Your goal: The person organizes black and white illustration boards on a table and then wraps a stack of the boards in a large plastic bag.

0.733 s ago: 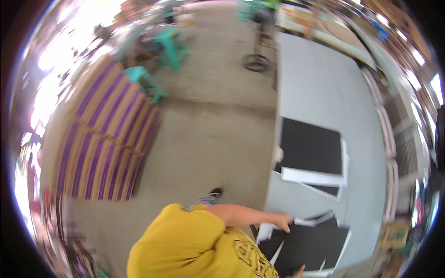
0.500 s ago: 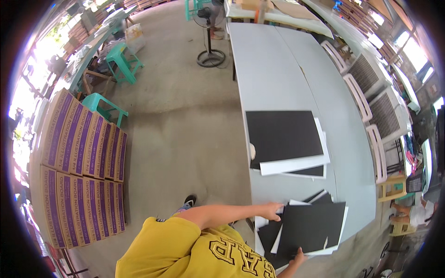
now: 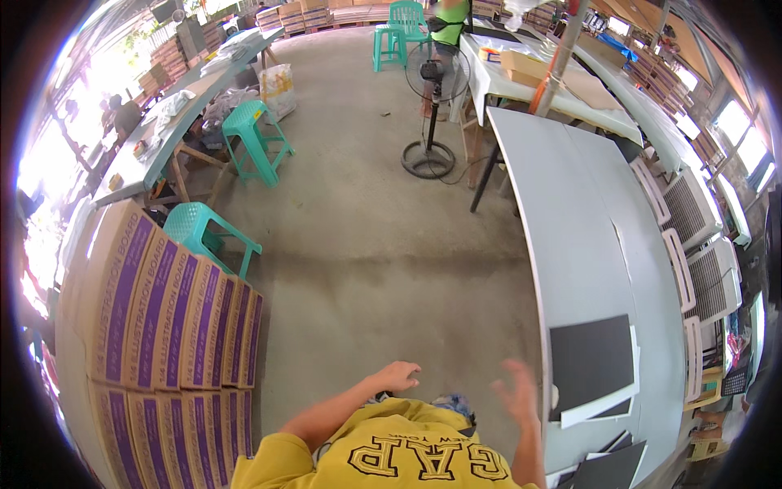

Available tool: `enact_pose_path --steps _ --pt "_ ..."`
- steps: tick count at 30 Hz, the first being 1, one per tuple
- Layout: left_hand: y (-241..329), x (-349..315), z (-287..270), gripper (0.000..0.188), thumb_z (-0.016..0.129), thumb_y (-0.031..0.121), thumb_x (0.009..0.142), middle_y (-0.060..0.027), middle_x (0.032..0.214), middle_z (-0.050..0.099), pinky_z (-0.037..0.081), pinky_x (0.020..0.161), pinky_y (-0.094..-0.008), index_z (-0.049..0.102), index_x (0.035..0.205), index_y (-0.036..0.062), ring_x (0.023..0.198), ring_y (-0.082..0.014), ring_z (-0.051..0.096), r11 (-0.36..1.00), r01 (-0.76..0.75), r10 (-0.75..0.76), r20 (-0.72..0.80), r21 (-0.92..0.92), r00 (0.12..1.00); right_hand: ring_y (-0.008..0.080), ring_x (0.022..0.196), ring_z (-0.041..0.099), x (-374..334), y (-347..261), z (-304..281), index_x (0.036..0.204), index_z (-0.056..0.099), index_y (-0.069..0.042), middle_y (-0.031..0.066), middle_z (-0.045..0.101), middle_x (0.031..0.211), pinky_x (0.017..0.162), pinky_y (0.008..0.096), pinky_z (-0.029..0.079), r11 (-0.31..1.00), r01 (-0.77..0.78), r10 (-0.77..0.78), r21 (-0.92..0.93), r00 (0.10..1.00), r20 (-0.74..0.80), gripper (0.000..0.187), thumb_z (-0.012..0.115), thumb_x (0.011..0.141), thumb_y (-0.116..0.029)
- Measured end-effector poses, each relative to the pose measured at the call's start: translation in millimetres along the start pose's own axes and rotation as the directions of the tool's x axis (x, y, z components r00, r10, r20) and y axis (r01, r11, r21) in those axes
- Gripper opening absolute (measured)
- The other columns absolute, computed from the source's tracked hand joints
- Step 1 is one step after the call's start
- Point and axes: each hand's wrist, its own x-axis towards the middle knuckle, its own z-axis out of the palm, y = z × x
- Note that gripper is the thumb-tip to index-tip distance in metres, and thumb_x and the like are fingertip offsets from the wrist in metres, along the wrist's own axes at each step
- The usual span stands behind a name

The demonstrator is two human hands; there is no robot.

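Note:
My left hand [image 3: 397,376] is held over the floor in front of my body, empty, with its fingers loosely apart. Beside the table's left edge, my right hand [image 3: 517,393] is raised and slightly blurred, fingers spread, nothing in it. On the grey table [image 3: 578,220] to my right lies a stack of black and white boards [image 3: 592,363], the sheets slightly askew. Nearer to me, a second, looser pile of black and white boards [image 3: 607,469] is partly cut off by the lower rim. Neither hand touches the boards.
Stacked cartons [image 3: 175,310] with purple bands stand at my left. Green stools [image 3: 259,138] and a standing fan [image 3: 432,114] are farther ahead on the concrete floor [image 3: 350,196]. A person in a green top [image 3: 450,28] stands beyond the fan. Air coolers [image 3: 713,277] line the table's far side.
Both hands have left the nearer board pile and moved left, off the table. My view has turned, so the table and boards now sit farther right and lower.

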Motion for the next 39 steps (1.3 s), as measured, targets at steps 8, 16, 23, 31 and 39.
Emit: enact_pose_path --steps 8,16,23,31,39 --pt "-118.1 114.9 -200.8 0.042 0.060 0.029 0.072 -0.0144 0.095 0.059 0.044 0.075 -0.0341 0.053 0.106 0.0055 0.087 -0.0254 0.056 0.972 0.000 -0.082 -0.342 -0.233 0.936 0.0268 0.115 0.036 218.2 -83.2 54.3 0.106 0.054 -0.011 0.0091 0.045 0.121 0.095 0.0367 0.028 0.955 0.197 -0.293 0.222 0.499 0.816 0.039 0.062 0.069 -0.020" --pt "-377.7 39.1 -263.1 0.028 0.047 0.026 0.080 -0.0107 0.104 0.056 0.045 0.077 -0.0322 0.059 0.100 0.0105 0.097 -0.0254 0.054 0.538 0.652 -0.786 0.041 0.534 0.616 0.0258 0.116 0.035 496.8 -168.5 124.7 0.107 0.042 -0.013 0.0078 0.036 0.126 0.089 0.0402 0.032 0.904 0.402 -0.338 0.146 0.463 0.819 0.035 0.054 0.074 -0.013" --pt "-475.8 22.2 -281.6 0.023 0.054 0.022 0.073 -0.0136 0.086 0.060 0.046 0.059 -0.0360 0.061 0.083 0.0032 0.073 -0.0191 0.058 -0.260 0.562 -0.964 0.243 -0.786 -0.106 0.0271 0.090 0.054 714.5 -226.4 183.2 0.096 0.049 -0.009 0.0121 0.049 0.111 0.069 0.0389 0.044 0.616 0.739 -0.720 0.272 0.388 0.575 0.023 0.049 0.074 -0.016" --pt "-579.0 278.9 -637.8 0.035 0.056 0.034 0.069 -0.0125 0.100 0.058 0.044 0.075 -0.0382 0.062 0.090 0.0070 0.089 -0.0281 0.056 0.544 0.784 -0.833 -0.081 -0.299 0.547 0.0333 0.108 0.041 982.5 -287.4 276.7 0.116 0.043 -0.014 0.0138 0.039 0.124 0.086 0.0412 0.036 0.681 0.708 -0.653 0.186 0.472 0.593 0.049 0.060 0.072 -0.029" --pt "-557.7 469.7 -1091.9 0.035 0.050 0.020 0.075 -0.0189 0.102 0.054 0.042 0.081 -0.0390 0.051 0.107 0.0058 0.096 -0.0333 0.051 0.847 0.186 -0.512 -0.672 -0.497 0.535 0.0314 0.106 0.043 1251.5 -367.9 304.2 0.120 0.039 -0.013 0.0149 0.041 0.121 0.087 0.0406 0.036 0.901 0.412 -0.340 0.132 0.485 0.806 0.060 0.066 0.069 -0.027"
